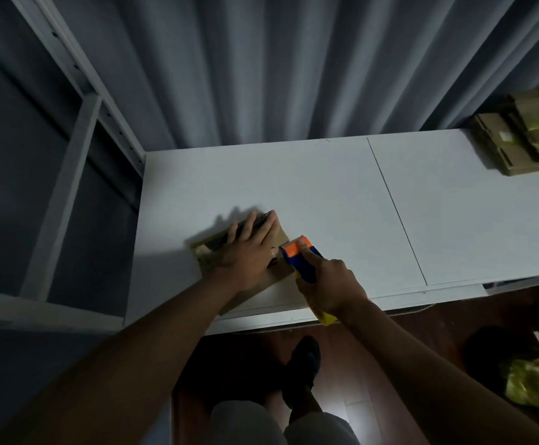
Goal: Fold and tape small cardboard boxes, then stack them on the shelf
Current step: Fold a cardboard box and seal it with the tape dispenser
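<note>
White table [326, 187] carries a stack of flat cardboard [518, 146] at its far right corner. Small cardboard box [278, 271] lies at the near left edge. Left hand [249, 255] presses flat on it, fingers spread. Right hand [329, 284] grips the tape dispenser [300, 255], fist closed, its orange head on the box.

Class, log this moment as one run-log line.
step: taping | left hand: flat on cardboard box | right hand: gripping tape dispenser at box | place: white table
</note>
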